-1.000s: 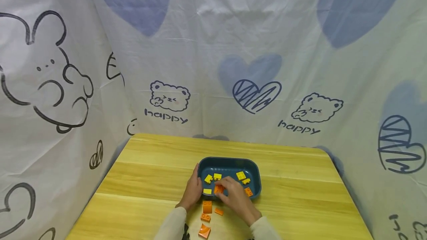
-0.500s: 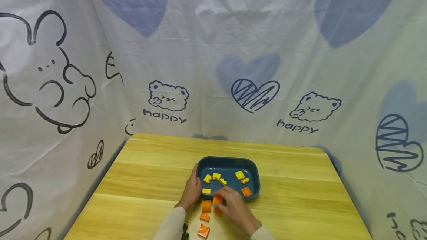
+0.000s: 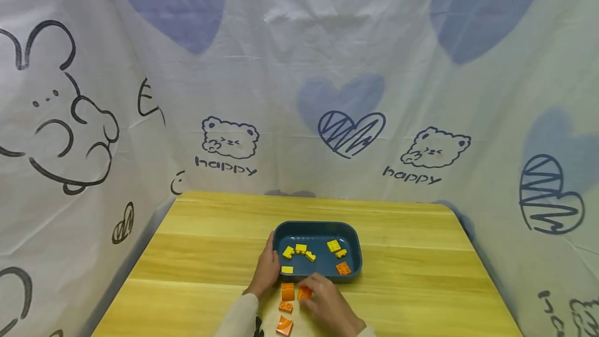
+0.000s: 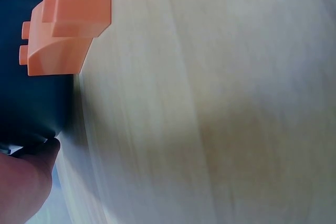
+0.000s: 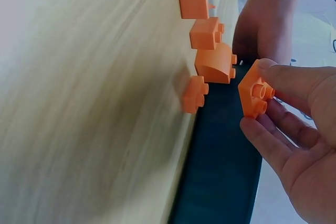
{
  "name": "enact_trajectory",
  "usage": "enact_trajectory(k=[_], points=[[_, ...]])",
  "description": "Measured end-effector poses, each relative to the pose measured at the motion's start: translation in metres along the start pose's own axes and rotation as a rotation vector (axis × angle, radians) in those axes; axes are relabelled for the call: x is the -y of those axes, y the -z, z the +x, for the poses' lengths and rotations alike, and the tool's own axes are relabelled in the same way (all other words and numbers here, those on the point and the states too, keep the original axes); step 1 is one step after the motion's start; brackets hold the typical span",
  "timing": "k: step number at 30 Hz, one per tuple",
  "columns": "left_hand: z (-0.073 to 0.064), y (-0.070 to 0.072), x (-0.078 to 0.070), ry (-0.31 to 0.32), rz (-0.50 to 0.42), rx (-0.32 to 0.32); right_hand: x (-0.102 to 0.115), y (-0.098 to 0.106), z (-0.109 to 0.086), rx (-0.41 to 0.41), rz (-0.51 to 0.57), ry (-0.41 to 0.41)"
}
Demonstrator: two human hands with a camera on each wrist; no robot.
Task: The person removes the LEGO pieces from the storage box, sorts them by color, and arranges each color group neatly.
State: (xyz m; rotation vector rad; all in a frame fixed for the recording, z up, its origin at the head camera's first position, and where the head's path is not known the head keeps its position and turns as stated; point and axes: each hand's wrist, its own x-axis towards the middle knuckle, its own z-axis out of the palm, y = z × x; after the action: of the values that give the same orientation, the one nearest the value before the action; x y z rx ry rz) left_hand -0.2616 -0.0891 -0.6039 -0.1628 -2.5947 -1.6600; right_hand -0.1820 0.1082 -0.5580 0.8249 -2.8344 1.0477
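Observation:
An orange toy brick (image 5: 248, 95) with studs is pinched between the thumb and fingers of my right hand (image 3: 329, 303), just in front of a dark teal tray (image 3: 355, 269). My left hand (image 3: 265, 269) grips the tray's left side, a fingertip (image 4: 48, 153) showing against the wall in the left wrist view. Outside the tray's near wall, a curved orange brick (image 3: 287, 291), a two-stud one (image 3: 285, 307) and a larger curved-top one (image 3: 284, 325) form a column. Beside that column lies a small orange brick (image 5: 194, 95), covered in the head view.
Inside the tray are several yellow bricks (image 3: 301, 248), some near the left wall and some on the right, plus one orange brick (image 3: 343, 268) near its front right corner. The wooden table (image 3: 402, 254) ends at a patterned fabric curtain (image 3: 290, 170).
My right hand has lifted the orange brick out of the tray and brought it toward me over the table. A yellow brick once behind it now shows. My left hand keeps its place.

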Motion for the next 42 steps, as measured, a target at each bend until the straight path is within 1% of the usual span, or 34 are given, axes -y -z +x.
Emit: enact_trajectory(k=[4,10,11,17,22,28,31,36,42], points=[[-0.001,0.0,0.001,-0.005,0.003,-0.006,-0.001,-0.003,-0.003,0.003,0.002,0.007],[-0.001,0.0,0.002,0.012,-0.003,-0.006,-0.001,-0.007,-0.007,-0.008,0.001,0.047],[0.0,0.0,0.002,0.006,0.001,-0.005,-0.001,-0.007,-0.007,-0.01,0.0,0.05],[0.001,-0.001,0.003,0.005,0.016,0.0,-0.001,-0.009,-0.009,-0.001,-0.005,0.028],[0.0,-0.002,0.002,0.016,0.005,0.005,0.0,-0.012,-0.011,0.013,-0.016,0.014],[0.0,-0.002,0.004,0.022,0.002,0.004,0.001,-0.016,-0.012,0.037,-0.002,0.001],[-0.001,-0.002,0.005,0.019,0.008,-0.002,0.002,-0.018,-0.012,0.036,-0.004,0.011],[-0.001,0.0,0.006,0.008,0.01,-0.008,0.003,-0.02,-0.012,0.006,-0.034,0.046],[0.001,-0.001,0.005,0.008,0.009,0.001,0.003,-0.02,-0.014,0.02,-0.028,0.027]])
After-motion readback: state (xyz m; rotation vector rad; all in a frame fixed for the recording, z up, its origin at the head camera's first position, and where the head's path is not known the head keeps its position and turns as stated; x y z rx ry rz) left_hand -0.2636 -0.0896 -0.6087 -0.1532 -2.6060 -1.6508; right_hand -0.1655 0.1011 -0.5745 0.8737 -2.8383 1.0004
